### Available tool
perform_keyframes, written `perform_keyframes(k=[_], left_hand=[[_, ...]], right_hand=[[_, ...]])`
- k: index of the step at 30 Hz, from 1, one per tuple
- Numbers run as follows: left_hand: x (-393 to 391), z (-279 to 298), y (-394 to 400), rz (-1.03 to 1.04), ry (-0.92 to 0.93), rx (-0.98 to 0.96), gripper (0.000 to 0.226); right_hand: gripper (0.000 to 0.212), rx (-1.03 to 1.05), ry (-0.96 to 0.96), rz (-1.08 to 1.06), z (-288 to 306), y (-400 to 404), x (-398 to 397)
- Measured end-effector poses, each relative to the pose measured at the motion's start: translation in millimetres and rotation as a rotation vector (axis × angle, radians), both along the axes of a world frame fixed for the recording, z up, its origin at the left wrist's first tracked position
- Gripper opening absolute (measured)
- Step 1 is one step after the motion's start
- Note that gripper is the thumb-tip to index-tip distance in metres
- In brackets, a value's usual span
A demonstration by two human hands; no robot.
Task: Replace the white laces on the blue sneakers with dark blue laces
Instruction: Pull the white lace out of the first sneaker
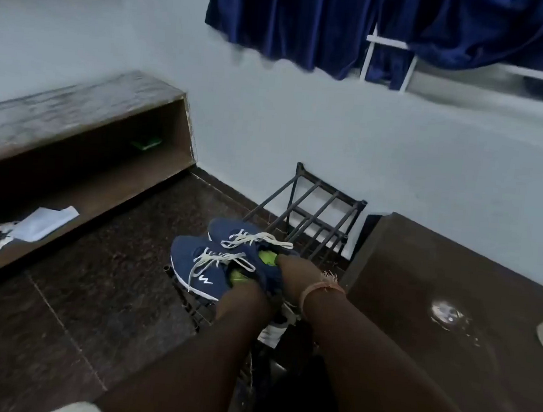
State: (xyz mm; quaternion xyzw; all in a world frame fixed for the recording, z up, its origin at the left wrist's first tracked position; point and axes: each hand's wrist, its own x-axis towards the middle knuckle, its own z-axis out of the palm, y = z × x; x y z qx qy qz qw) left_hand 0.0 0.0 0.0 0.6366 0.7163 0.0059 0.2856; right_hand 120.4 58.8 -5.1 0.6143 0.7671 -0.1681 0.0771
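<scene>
Two blue sneakers with white laces and green insoles sit side by side over a black metal shoe rack [315,209]. My left hand [242,297] reaches into the opening of the nearer sneaker [197,265] and holds it at the collar. My right hand [291,268], with a thread band on the wrist, holds the farther sneaker [232,230] the same way. The fingers of both hands are hidden inside the shoes. The white laces are threaded, and their ends lie loose across the tongues. No dark blue laces are in view.
A low wooden shelf [74,116] runs along the left wall, with white paper [45,222] and small items on its lower board. A dark brown tabletop [421,284] stands on the right. A white shoe [274,332] lies lower in the rack. The floor is dark tile [92,288].
</scene>
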Motion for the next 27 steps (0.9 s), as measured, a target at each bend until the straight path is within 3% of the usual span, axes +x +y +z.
perform_keyframes(k=[3, 8, 14, 20, 27], left_hand=[[2.8, -6.5, 5.4, 0.033, 0.060, 0.041, 0.039], [8.7, -4.0, 2.3, 0.019, 0.112, 0.156, 0.020], [35.8, 21.7, -15.0, -0.144, 0.155, 0.403, 0.020], [102.8, 69.9, -36.7, -0.294, 0.177, 0.529, 0.026], [188.1, 72.8, -75.5, -0.493, 0.102, 0.539, 0.027]], right_hand=[[0.028, 0.010, 0.000, -0.013, -6.5, 8.9, -2.4], [0.020, 0.245, 0.050, -0.046, -6.5, -6.5, -1.9], [0.009, 0.516, 0.128, -0.218, 28.6, -50.0, 42.4], [0.013, 0.712, 0.075, -0.412, 66.7, -116.6, 114.6], [0.013, 0.731, 0.008, -0.627, 73.9, -197.5, 187.3]])
